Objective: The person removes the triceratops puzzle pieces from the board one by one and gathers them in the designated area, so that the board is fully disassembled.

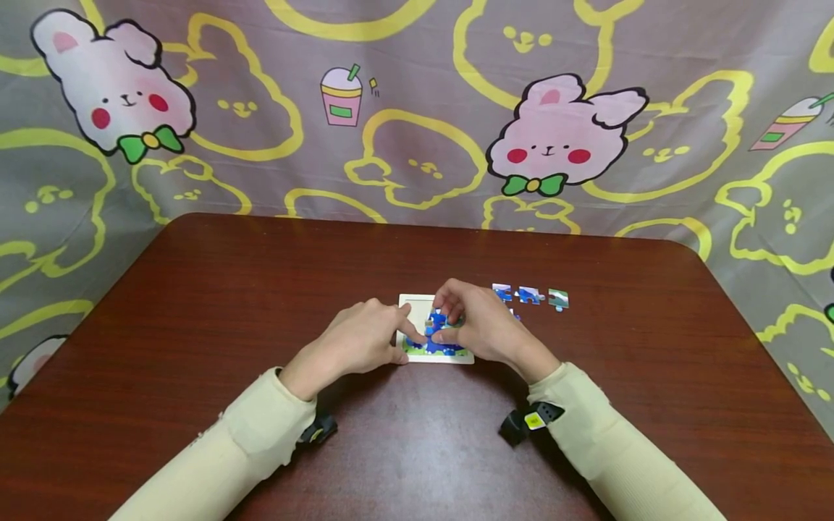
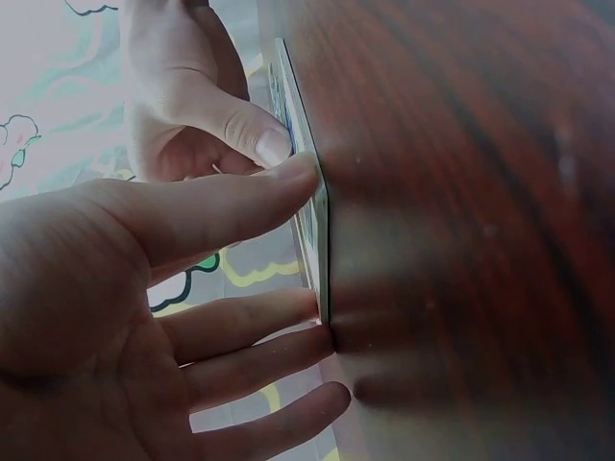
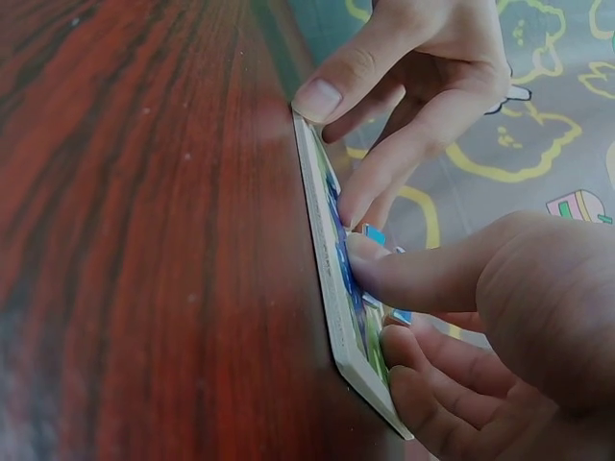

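Note:
A shallow white puzzle tray (image 1: 417, 298) lies on the table, with blue and green pieces along its near part. My left hand (image 1: 361, 336) rests its thumb on the tray's near left corner, and its index finger touches the pieces inside. In the right wrist view, my right hand (image 3: 538, 307) pinches a small puzzle piece (image 3: 373, 234) between thumb and fingers, tilted just above the tray. The thumb tip is low against the pieces beside the left index finger. My right fingers partly hide the tray's right side and the held piece.
Loose pieces lie right of the tray, among them a blue one (image 1: 529, 295) and a green one (image 1: 558, 298); another is partly behind my right hand. The brown table (image 1: 260, 289) ends at a patterned cloth (image 1: 417, 87) behind.

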Demonstrator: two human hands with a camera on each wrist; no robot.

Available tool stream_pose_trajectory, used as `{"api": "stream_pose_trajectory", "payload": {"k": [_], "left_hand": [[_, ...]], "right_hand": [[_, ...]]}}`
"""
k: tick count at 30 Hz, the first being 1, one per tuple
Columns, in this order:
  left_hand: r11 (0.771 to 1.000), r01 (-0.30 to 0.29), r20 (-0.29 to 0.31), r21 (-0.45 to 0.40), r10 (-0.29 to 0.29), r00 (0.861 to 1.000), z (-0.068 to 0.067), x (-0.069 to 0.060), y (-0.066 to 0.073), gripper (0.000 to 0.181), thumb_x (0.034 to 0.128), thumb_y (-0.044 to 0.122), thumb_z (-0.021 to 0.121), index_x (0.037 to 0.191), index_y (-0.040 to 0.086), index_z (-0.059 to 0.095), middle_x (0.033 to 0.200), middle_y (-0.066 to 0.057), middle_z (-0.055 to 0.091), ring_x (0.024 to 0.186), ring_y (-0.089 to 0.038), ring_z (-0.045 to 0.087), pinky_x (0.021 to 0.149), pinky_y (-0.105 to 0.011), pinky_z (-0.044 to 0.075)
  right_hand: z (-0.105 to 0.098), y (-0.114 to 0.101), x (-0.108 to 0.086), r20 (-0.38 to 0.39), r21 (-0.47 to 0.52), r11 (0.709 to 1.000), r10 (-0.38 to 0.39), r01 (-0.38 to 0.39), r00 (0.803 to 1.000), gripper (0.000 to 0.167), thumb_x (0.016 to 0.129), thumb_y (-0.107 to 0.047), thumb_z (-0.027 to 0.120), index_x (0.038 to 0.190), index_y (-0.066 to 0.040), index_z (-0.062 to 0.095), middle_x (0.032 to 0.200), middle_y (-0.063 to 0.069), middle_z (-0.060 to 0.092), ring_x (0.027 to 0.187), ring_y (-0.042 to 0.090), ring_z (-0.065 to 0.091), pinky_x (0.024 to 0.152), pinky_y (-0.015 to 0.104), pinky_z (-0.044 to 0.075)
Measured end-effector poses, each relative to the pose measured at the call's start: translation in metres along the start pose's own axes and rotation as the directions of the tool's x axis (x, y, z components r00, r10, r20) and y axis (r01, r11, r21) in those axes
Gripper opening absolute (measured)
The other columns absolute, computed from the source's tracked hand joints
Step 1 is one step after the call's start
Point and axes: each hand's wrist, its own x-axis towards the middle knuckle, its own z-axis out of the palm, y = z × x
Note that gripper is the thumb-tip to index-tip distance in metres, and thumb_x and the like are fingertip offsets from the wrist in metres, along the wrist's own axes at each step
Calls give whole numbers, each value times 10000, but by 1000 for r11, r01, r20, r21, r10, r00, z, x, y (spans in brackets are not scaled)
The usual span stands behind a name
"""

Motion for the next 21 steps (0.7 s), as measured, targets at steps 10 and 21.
{"api": "stream_pose_trajectory", "payload": {"k": [10,21], "left_hand": [[1000,1,1,-4,-1,1000,-1,-1,0,301,899,285,868,1191,344,827,1566,-140,587,1046,-276,721,641,-354,536],[1000,-2,-2,-7,2,1000,0,-1,0,303,895,284,871,1191,332,829,1573,-142,576,1053,-288,715,596,-318,484]], "right_hand": [[0,1,0,17,3,1000,-2,2,1000,386,857,-179,908,1155,-175,664,981,25,709,901,168,660,819,363,565],[-2,5,-2,46,8,999,-37,36,998,391,878,-189,890,1209,-173,682,935,13,678,837,155,632,752,325,541]]}}
